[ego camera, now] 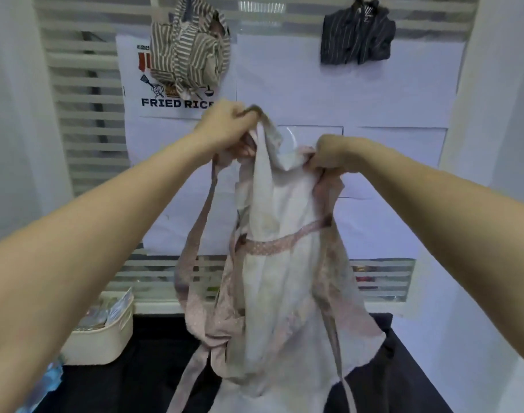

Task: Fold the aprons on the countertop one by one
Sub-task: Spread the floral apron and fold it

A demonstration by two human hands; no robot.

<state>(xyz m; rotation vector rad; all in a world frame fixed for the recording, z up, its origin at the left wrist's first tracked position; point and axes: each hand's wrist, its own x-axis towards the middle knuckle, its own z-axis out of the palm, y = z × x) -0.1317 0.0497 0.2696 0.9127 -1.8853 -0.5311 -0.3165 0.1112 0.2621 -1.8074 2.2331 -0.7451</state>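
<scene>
Left hand [225, 126] and right hand [329, 153], both clenched on top edge of pink-and-white apron [272, 263], lifted w/ hem trailing on dark counter [135, 368]. Step, by the look: shaking out before first fold. Next: untangle straps [195, 234], spread flat.

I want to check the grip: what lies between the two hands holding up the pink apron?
In the head view, a bunched fold of the pink apron spans between the left hand and the right hand.

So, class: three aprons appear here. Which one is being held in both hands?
The pale pink-and-white apron, gripped by the left hand and right hand; the beige striped apron and dark striped apron hang on the wall.
</scene>
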